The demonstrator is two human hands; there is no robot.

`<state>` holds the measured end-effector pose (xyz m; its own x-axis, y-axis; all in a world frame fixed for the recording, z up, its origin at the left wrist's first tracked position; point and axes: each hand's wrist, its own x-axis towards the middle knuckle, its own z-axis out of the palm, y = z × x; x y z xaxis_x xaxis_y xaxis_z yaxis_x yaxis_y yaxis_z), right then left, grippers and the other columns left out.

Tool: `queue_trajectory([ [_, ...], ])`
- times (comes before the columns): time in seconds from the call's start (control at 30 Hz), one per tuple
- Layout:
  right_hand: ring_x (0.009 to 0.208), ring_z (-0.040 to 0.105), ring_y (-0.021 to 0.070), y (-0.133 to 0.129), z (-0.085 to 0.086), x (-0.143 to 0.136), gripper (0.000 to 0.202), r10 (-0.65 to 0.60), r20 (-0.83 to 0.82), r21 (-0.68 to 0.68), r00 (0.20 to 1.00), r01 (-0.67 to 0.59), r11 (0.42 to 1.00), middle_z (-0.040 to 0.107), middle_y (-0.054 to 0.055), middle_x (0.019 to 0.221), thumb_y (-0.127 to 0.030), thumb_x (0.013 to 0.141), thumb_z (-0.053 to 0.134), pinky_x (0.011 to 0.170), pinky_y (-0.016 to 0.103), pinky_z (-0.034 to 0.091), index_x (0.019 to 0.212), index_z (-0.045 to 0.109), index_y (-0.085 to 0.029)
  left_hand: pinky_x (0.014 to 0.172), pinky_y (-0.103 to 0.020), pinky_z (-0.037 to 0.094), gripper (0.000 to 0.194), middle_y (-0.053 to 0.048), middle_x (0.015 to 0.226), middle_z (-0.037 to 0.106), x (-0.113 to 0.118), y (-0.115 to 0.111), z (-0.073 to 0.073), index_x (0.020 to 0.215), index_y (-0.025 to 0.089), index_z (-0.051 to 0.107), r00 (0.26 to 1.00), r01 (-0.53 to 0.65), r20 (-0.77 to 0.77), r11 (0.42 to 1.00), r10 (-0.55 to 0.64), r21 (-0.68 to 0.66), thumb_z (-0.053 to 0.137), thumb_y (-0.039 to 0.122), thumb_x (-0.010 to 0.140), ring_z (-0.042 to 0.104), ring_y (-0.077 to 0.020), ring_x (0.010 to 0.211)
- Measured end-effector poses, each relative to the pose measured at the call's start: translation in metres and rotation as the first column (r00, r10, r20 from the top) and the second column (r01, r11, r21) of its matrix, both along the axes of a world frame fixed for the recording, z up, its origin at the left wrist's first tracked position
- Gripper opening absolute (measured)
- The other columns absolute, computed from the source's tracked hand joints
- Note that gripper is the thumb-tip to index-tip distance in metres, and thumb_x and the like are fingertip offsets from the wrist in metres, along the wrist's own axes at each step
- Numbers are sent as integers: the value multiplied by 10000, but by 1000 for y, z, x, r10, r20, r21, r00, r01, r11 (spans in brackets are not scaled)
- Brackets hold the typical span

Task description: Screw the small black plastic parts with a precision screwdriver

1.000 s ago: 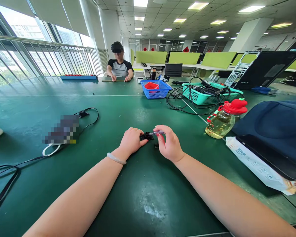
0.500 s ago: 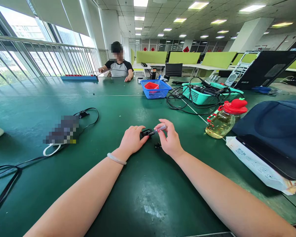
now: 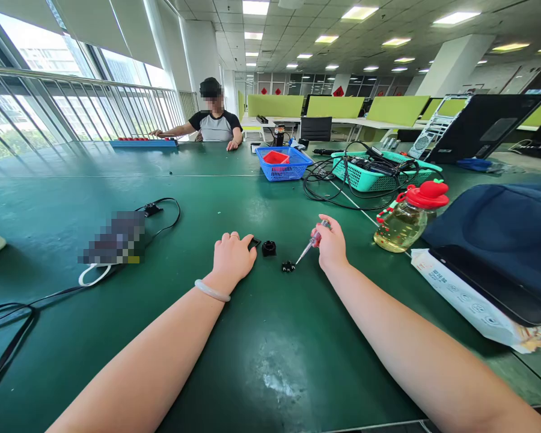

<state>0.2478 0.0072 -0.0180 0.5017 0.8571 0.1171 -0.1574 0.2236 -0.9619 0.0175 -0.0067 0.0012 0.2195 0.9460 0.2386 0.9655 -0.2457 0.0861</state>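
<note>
My left hand (image 3: pixel 234 258) is closed, its fingers curled on a small flat black plastic frame (image 3: pixel 253 243) resting at the tabletop; part of it is hidden under the fingers. Just right of it sits a black square plastic part (image 3: pixel 269 248) with a round recess, apart from both hands. My right hand (image 3: pixel 332 243) grips a small screwdriver (image 3: pixel 312 242) with a clear handle, its shaft slanting down to the left. The tip reaches the right side of a small black piece with metallic bits (image 3: pixel 288 266); whether they touch I cannot tell.
Right of my hands stand a red-lidded bottle (image 3: pixel 400 222), a dark blue bag (image 3: pixel 500 234) and a phone on a white packet (image 3: pixel 466 307). Farther back are a blue basket (image 3: pixel 284 172), a green basket (image 3: pixel 358 179) and cables. A person (image 3: pixel 216 125) sits across the green table (image 3: pixel 198 198).
My right hand has moved right, taking the screwdriver from the black assembly to the small black piece. My left hand has shifted slightly left with the frame, now apart from the square part.
</note>
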Motion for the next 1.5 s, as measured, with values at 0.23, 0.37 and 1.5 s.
queue_trajectory([
  [0.23, 500, 468, 113, -10, 6, -11, 404, 129, 172, -15, 977, -128, 992, 491, -94, 537, -369, 688, 621, 468, 238, 353, 1057, 578, -209, 1151, -487, 338, 491, -115, 1540, 418, 4, 1, -6, 1393, 227, 526, 968, 219, 130, 976, -217, -7, 464, 264, 907, 357, -310, 1431],
  [0.37, 466, 475, 103, -12, 4, -12, 458, 171, 228, -43, 959, -166, 985, 539, -84, 605, -430, 735, 632, 449, 246, 365, 1136, 545, -228, 1204, -507, 252, 674, -87, 1599, 348, 5, -2, -8, 1527, 256, 324, 899, 425, 167, 898, -404, -115, 496, 492, 920, 290, -318, 1477],
  [1.5, 498, 521, 124, -7, 0, -11, 461, 246, 181, -66, 952, -238, 969, 599, -60, 601, -399, 665, 632, 461, 248, 415, 1085, 569, -219, 1056, -501, 389, 259, -76, 1310, 573, -10, -55, 4, 1177, 258, 592, 930, 363, 109, 924, -351, -119, 448, 338, 976, 513, -272, 1226],
])
